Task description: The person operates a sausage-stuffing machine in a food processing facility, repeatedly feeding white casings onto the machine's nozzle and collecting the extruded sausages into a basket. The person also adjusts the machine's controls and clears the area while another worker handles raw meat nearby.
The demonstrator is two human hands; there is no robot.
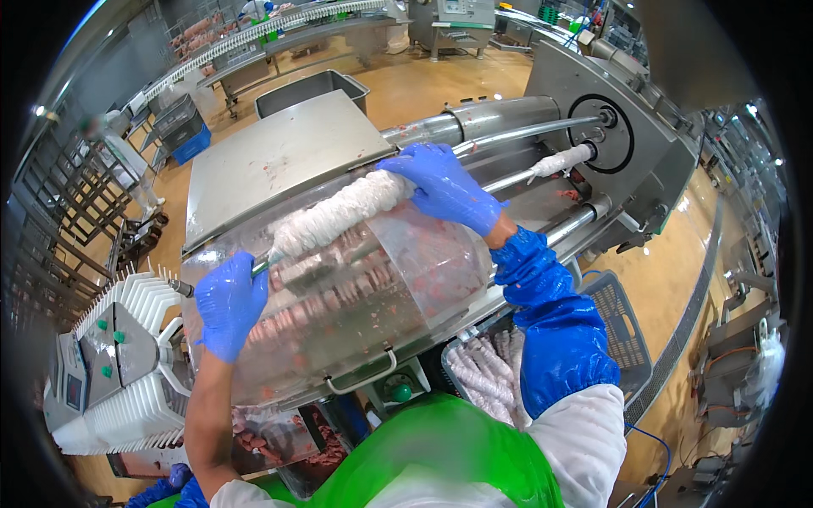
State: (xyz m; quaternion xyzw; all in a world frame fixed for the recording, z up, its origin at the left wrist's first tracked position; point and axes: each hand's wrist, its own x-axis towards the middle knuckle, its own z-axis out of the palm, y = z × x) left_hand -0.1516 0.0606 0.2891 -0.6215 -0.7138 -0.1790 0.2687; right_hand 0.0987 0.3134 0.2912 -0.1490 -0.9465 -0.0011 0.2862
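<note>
Casing of white, tightly ruffled material (pixel 343 213) is carried on a long, thin, shiny metal rod (pixel 508 179), slanting between the two hands above a wide cover of clear, wet plastic (pixel 339 360). The right hand, gloved in thin blue (pixel 449 184), is curled over the casing's right end, which is gripped from above. By the left hand, gloved in the same blue (pixel 230 298), the rod is gripped just beyond the casing's left end. A shorter white ruffled piece (pixel 563 161) is seated on the rod farther right, near an upright grey steel machine panel (pixel 550 78). Under the cover, rows of pale pink pieces (pixel 339 303) are seen, blurred by the plastic. A flat steel lid (pixel 284 157) is set behind, and pale, net-patterned, elongated pieces (pixel 487 372) are heaped in a grey plastic crate (pixel 449 362) below.
</note>
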